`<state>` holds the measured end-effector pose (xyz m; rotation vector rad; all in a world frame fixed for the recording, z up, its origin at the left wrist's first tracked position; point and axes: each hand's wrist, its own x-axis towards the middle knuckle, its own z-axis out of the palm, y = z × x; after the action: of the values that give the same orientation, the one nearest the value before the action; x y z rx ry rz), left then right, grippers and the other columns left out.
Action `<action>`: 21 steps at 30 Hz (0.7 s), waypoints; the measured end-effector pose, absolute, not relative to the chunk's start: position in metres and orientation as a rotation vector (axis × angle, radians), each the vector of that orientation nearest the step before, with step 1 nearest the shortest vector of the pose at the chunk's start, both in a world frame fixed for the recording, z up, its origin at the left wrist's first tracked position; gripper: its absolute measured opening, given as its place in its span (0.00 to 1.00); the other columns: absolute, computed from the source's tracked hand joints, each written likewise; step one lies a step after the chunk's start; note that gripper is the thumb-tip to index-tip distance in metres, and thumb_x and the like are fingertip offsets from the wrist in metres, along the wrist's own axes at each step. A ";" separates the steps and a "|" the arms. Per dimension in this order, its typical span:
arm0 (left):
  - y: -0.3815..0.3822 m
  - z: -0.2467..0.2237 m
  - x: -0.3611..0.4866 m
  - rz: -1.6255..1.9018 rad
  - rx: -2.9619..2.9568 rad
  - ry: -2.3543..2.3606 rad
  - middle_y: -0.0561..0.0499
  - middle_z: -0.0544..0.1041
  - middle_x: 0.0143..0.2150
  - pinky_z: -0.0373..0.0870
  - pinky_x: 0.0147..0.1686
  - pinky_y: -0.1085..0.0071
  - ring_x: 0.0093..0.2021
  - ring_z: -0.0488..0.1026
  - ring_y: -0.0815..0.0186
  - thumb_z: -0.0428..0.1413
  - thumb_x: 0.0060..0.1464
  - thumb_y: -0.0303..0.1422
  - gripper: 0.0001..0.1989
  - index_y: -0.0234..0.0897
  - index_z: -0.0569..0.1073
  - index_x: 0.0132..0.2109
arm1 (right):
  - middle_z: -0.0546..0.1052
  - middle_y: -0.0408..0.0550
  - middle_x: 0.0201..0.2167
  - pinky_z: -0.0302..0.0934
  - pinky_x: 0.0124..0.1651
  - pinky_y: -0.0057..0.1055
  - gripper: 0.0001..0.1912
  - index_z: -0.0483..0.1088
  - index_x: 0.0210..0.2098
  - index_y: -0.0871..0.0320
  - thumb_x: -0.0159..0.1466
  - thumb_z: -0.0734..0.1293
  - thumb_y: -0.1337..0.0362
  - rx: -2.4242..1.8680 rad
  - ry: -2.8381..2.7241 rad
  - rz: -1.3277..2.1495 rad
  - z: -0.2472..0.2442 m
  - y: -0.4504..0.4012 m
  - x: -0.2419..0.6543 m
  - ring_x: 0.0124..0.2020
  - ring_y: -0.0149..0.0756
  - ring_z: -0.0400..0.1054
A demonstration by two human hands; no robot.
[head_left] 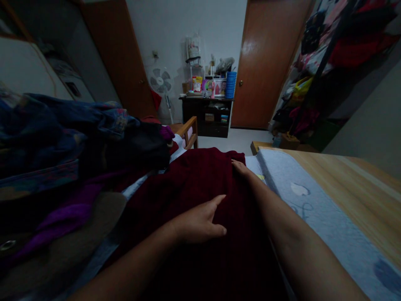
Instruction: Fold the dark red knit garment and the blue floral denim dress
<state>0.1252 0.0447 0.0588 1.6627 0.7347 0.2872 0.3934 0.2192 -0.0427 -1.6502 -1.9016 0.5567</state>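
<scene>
1. The biggest thing is the white wall (216,25) at the back. A brown door (266,62) is on its right side.
2. Next come the pale wooden boards (344,184) on the right. A soft blue-grey pad (282,179) lies on them, with a white shape on it.
3. A low black cabinet (191,121) stands by the wall, with lots of little things on top. A white fan (161,79) is just to its left.
4. A big heap of clothes (62,125) is on the left. Some are dark blue, and a bit of purple cloth (75,211) pokes out.
5. The dark red cloth (200,175) lies right in front of the person, between the heap and the pad. It looks mostly flat, with soft bumps.
6. The left hand (200,221) is over the middle of it. Its thumb and pointing finger are wide apart, with nothing between them. I cannot tell if it presses down.
7. The right hand (240,168) is farther off, touching near the far right edge. I cannot tell if it pinches the cloth or just lies on it.
8. I think the step in hand is making the cloth lie flat. A next move seems to call for a good hold on the edge and a gentle pull, so it does not bunch up.
</scene>
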 end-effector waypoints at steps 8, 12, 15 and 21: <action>0.037 0.063 0.160 0.146 1.313 0.485 0.40 0.55 0.70 0.56 0.64 0.57 0.67 0.57 0.53 0.61 0.44 0.26 0.55 0.35 0.37 0.71 | 0.79 0.55 0.45 0.60 0.56 0.46 0.22 0.74 0.47 0.58 0.62 0.62 0.51 -1.320 -1.222 1.338 -0.038 0.207 0.397 0.49 0.49 0.70; 0.032 0.042 0.178 0.026 1.380 0.442 0.39 0.58 0.68 0.59 0.62 0.56 0.65 0.59 0.50 0.62 0.43 0.27 0.57 0.34 0.36 0.71 | 0.76 0.50 0.50 0.58 0.58 0.43 0.27 0.70 0.52 0.55 0.52 0.67 0.65 -1.446 -1.181 1.220 -0.044 0.214 0.411 0.51 0.45 0.69; 0.030 0.024 0.191 -0.028 1.463 0.446 0.37 0.60 0.67 0.61 0.60 0.55 0.64 0.61 0.48 0.64 0.42 0.30 0.56 0.33 0.39 0.71 | 0.74 0.50 0.53 0.60 0.57 0.43 0.36 0.67 0.56 0.55 0.45 0.63 0.72 -1.455 -1.180 1.222 -0.051 0.216 0.416 0.50 0.45 0.69; 0.022 0.005 0.200 -0.247 1.630 0.556 0.35 0.59 0.68 0.58 0.62 0.54 0.66 0.58 0.44 0.67 0.38 0.48 0.65 0.30 0.38 0.71 | 0.66 0.49 0.62 0.59 0.59 0.39 0.41 0.63 0.57 0.53 0.41 0.60 0.75 -1.300 -1.171 1.246 -0.057 0.215 0.417 0.59 0.41 0.63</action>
<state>0.1999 0.0219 0.0055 1.6303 0.5558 -0.2472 0.4168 0.2150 -0.0575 -1.3003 -1.1711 1.2464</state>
